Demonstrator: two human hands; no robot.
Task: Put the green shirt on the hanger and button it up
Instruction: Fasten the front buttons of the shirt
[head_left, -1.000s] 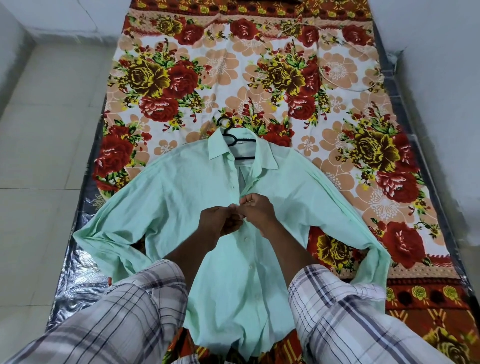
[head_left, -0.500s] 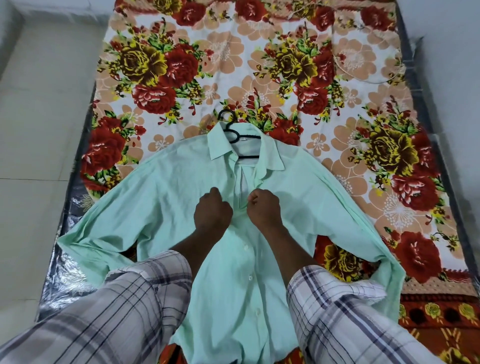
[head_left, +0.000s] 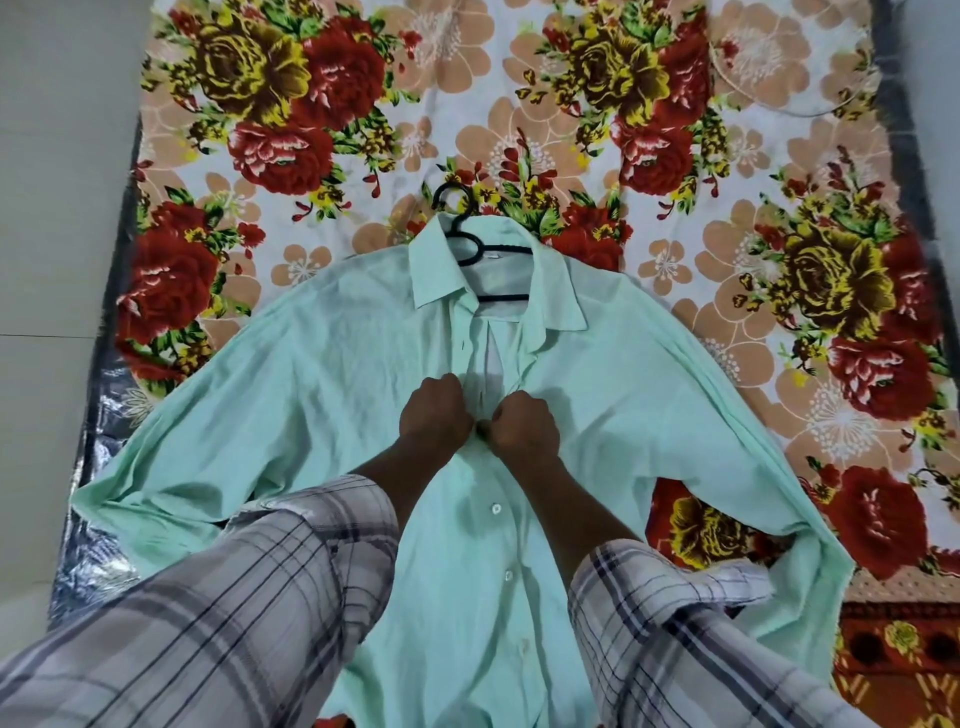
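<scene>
2 curled fists, left hand (head_left: 434, 410) and right hand (head_left: 524, 423), each pinch a placket edge mid-chest on the green shirt (head_left: 311, 395). Its thin, creased cloth lies flat on the floral sheet (head_left: 519, 130), and a slim black hanger (head_left: 470, 244) curves from the collar (neck open).

We are looking down on a floral bedsheet (head_left: 519, 130) that is spreading across almost the whole view. Its white ground is carrying big red and yellow roses, green leaves and pale peach blossoms. At the lower right a red and orange border band (head_left: 893, 654) is running along the sheet's edge. Beneath the sheet a mattress (head_left: 85, 571) in shiny, crinkled silver wrapping is showing along the left side, and a dark strip (head_left: 906, 171) is edging the right side. To the left we are seeing a pale tiled floor (head_left: 52, 208) with a thin joint line crossing it. A plain grey surface (head_left: 940, 62) is filling the upper right corner.
</scene>
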